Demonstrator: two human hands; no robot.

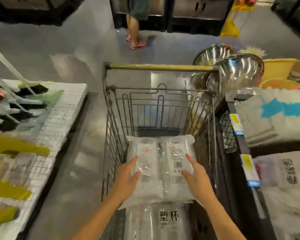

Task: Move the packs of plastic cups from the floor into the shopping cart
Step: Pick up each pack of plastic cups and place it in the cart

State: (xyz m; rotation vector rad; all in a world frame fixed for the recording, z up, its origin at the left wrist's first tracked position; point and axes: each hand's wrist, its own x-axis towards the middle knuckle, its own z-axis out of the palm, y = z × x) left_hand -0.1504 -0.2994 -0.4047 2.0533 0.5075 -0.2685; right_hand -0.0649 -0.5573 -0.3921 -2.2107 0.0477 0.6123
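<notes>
One wire shopping cart [111,135] fills the middle of the view. Its basket is walled all round and open only at the top, so every pack has to come in over the rim. A dark shelf edge [232,135] crowds its right side and steel bowls [239,70] sit just beside the far right corner, so the bare floor [80,153] on the left looks the freer side for swinging more in. Toward the near end of the basket a left pack [145,158] and a right pack [176,153] of clear cups lie side by side, touching along their inner edges, probably paired to suit the basket's width. A lower pack [163,220] with black characters lies nearer; I cannot tell whether it is inside the cart. The left hand [126,179] and right hand [197,177] flank the pair, each with forefinger and thumb laid straight on the wrap, steadying rather than clutching; the other fingers are hidden.
</notes>
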